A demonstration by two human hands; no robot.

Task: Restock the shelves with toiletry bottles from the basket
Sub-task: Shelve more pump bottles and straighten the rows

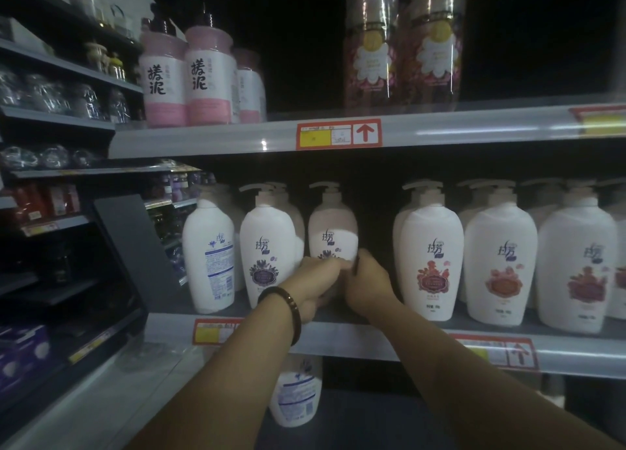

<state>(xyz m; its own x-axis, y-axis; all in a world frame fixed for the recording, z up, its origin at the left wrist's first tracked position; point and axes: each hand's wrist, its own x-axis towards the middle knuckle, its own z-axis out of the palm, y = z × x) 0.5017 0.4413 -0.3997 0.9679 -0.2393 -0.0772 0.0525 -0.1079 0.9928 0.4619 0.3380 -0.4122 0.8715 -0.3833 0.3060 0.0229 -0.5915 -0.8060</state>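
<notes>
A white pump bottle point(333, 226) with a purple flower label stands on the middle shelf point(338, 337), set back from the front row. Both my hands grip its lower part: my left hand point(315, 283), with a dark bracelet on the wrist, holds its left side and my right hand point(367, 280) holds its right side. To its left stands a matching purple-label bottle point(269, 253) and a bottle point(208, 256) turned with its blue back label outward. The basket is out of view.
Red-label pump bottles point(428, 260) fill the shelf to the right, past a dark gap. Pink-capped bottles point(188, 73) and wrapped floral bottles point(401, 39) stand on the upper shelf point(237, 138). Another white bottle point(298, 395) sits below. Side shelving with jars runs on the left.
</notes>
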